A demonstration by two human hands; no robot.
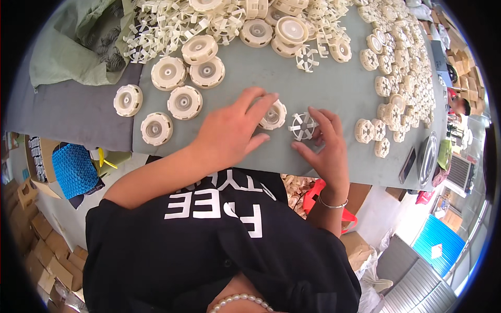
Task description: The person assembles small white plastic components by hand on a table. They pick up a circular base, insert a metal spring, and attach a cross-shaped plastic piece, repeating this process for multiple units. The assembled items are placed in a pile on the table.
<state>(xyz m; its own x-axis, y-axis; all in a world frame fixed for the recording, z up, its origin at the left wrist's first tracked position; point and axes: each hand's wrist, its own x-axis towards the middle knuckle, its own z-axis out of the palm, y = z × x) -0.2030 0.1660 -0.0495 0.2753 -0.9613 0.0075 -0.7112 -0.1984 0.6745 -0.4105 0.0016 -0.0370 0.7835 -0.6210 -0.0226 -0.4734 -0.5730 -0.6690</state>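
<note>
My left hand (229, 128) is over the table with thumb and fingers apart. Its fingertips reach over the left edge of a round cream plastic housing (275, 116), while the thumb is below it. To the right, my right hand (329, 146) curls thumb and fingers around a white spoked plastic ring (302, 127). The ring is tilted, and its right edge is partly hidden by the fingers. Several similar cream housings (185, 102) lie left of my left hand, some resting against each other.
White spoked rings (182, 23) lie heaped at the far side. Many assembled round parts (402, 78) cover the table's right side. A green sack (78, 57) with dark coils stands far left. A phone (407, 165) and a metal dish (428, 156) sit near the right edge.
</note>
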